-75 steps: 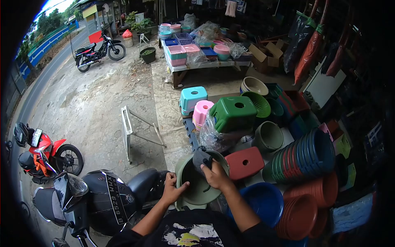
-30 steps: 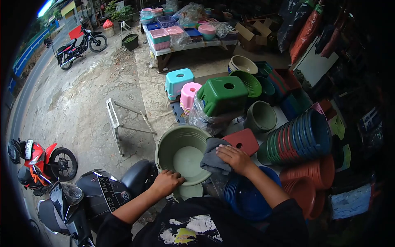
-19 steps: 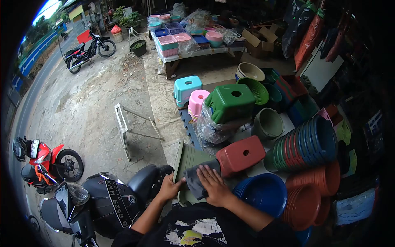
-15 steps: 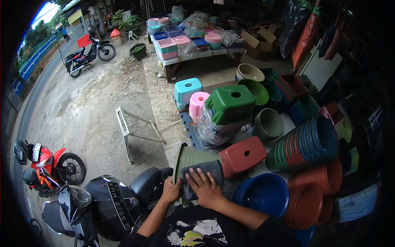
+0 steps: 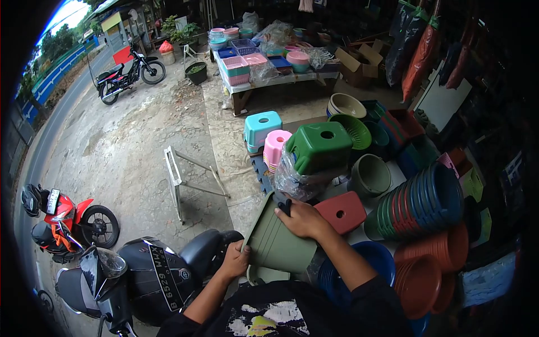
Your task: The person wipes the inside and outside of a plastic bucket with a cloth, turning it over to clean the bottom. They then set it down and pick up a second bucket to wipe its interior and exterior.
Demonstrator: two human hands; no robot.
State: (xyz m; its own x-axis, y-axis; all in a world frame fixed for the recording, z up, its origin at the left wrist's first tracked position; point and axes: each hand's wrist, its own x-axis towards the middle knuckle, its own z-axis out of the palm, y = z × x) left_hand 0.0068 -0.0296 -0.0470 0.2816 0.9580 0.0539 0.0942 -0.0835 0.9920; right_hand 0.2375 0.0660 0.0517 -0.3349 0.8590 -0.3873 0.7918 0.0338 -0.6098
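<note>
An olive-green, tapered plastic container (image 5: 283, 244) lies tilted on its side close in front of my body, its wide rim facing left. My left hand (image 5: 236, 261) grips that rim at the lower left, thumb on the outer wall. My right hand (image 5: 302, 219) is at the upper side of the container, fingers curled over it. A dark grey cloth (image 5: 285, 208) is bunched in that hand; only a dark bit pokes out by the fingers, the rest hidden. Just beyond my right wrist sits a red plastic stool (image 5: 342, 212).
To the right stand nested buckets (image 5: 415, 196), blue basins (image 5: 373, 258) and terracotta-coloured pots (image 5: 418, 286). A green stool (image 5: 320, 147) sits ahead on plastic-wrapped goods. A parked black scooter (image 5: 151, 281) is close on the left, with a metal frame (image 5: 177, 180) beyond it.
My right hand has moved up and away from the container's near side, and the cloth, spread flat before, is now bunched. More of the container's wall shows. My left hand stays on the rim.
</note>
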